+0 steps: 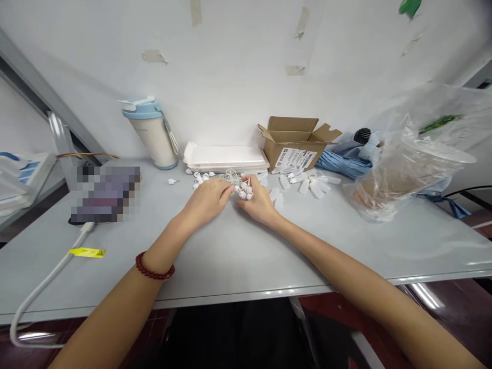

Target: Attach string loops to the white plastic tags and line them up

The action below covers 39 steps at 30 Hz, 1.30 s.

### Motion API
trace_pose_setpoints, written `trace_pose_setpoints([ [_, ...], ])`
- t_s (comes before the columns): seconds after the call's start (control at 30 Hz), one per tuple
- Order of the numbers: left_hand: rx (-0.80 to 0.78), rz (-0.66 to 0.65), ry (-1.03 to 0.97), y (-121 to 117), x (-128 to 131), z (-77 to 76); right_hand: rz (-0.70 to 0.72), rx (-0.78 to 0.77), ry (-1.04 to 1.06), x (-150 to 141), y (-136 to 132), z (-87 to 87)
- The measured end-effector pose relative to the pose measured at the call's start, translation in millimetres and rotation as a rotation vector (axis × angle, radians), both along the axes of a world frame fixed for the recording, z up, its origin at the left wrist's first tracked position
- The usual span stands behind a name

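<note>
A bunch of small white round-headed pieces (244, 192) with thin stems or wires is gathered in my right hand (261, 204), whose fingers and thumb are curled round it. My left hand (207, 202) has its thumb and fingertips pinched together at the bunch's left edge; what they grip is too small to tell. Behind both hands lies a tangle of thin white wires (230, 176). More white round-headed pieces (200, 178) rest just beyond my left hand, and one loose piece (171, 182) lies farther left. To the right of my right hand are several translucent white plastic strips (315, 189).
White flat packs (228, 158) and an open cardboard box (286, 148) stand along the wall. At left are a tumbler (151, 136), a blurred-out phone-like device (107, 197) and its white cable (49, 277). A bagged cup (395, 174) and a folded blue umbrella (342, 163) are at right.
</note>
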<state>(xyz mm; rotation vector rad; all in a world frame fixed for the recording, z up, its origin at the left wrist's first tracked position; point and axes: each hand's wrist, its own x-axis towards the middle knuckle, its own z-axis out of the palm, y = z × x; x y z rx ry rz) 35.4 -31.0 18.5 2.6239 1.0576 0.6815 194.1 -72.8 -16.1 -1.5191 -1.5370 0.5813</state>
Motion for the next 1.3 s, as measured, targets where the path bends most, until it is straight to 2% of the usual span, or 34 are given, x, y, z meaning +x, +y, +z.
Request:
trace_pose_setpoints([
  [0.13, -0.023, -0.016, -0.027, 0.8, 0.2, -2.4, 0.045, 0.028, -0.108, 3.7, 1.2, 1.3],
  [0.23, -0.077, -0.019, -0.151, 1.5, 2.5, -5.3, 0.078, 0.037, -0.160, 8.6, 2.7, 0.7],
  [0.37, -0.154, -0.035, -0.198, 5.0, 5.0, -11.2, 0.098, 0.085, -0.265, 11.0, 5.9, -3.6],
  [0.53, -0.082, 0.008, -0.260, 10.4, 3.3, -13.7, 0.061, 0.110, -0.376, 3.0, 9.3, -8.3],
  [0.77, -0.184, 0.139, -0.332, 18.5, -11.5, -0.5, 0.066, 0.079, -0.380, -13.6, 11.3, -6.2],
  [0.9, -0.128, 0.272, -0.476, 22.0, -19.3, -0.8, 0.019, 0.053, -0.370, -10.1, 9.5, -5.7],
  [1.0, -0.066, 0.164, -0.494, 18.3, -14.7, -6.8, -0.008, 0.057, -0.370, -8.0, 9.0, -7.0],
  [1.1, -0.002, 0.019, -0.402, 10.6, -3.6, -12.9, -0.034, 0.060, -0.399, -8.7, 9.6, -8.3],
  [1.2, 0.000, 0.000, -0.346, 5.0, 4.8, -15.9, -0.070, 0.044, -0.425, -10.0, 10.0, -8.6],
  [1.3, -0.119, 0.006, -0.372, 4.4, 7.0, -16.3, -0.070, 0.017, -0.435, -10.8, 9.5, -7.8],
])
